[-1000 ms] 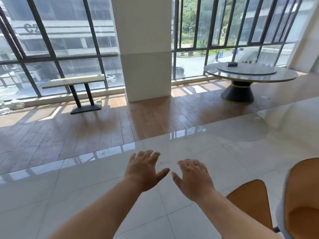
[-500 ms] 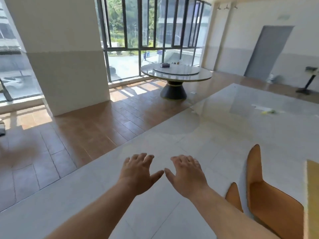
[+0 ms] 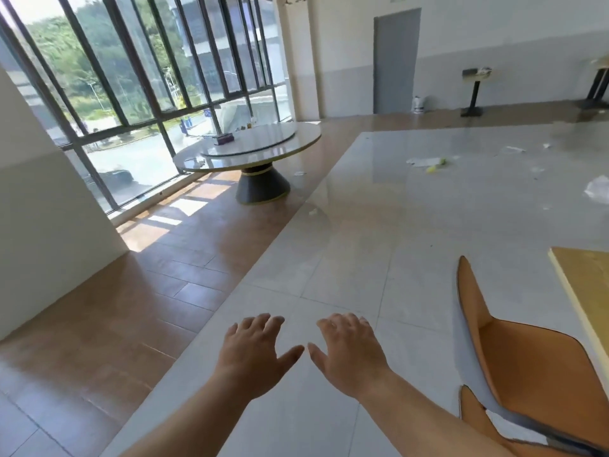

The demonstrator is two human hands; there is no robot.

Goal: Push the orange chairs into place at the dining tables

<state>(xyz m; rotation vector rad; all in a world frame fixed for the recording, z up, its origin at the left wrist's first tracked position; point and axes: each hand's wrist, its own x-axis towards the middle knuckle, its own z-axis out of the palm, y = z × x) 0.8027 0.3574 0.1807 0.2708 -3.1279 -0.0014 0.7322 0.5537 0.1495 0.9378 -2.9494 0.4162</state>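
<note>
An orange chair [image 3: 527, 367] stands at the lower right, its backrest toward me and its seat facing a yellow-topped dining table [image 3: 586, 285] at the right edge. The back of a second orange chair [image 3: 474, 410] peeks out just below it. My left hand [image 3: 253, 354] and my right hand [image 3: 346, 354] hover side by side over the white tiles, palms down, fingers spread, holding nothing. Both hands are left of the chairs and touch neither.
A round marble table [image 3: 296, 146] with a turntable stands by the windows ahead. A white pillar [image 3: 49, 232] rises at the left. Scraps of litter [image 3: 428, 163] lie on the far tiles. A grey door [image 3: 395, 61] and small pedestal tables are at the back wall.
The view has swung to the right: the pillar and the round table slid left, the back wall, door and yellow table came into view. Both hands stayed spread and empty in front of me.
</note>
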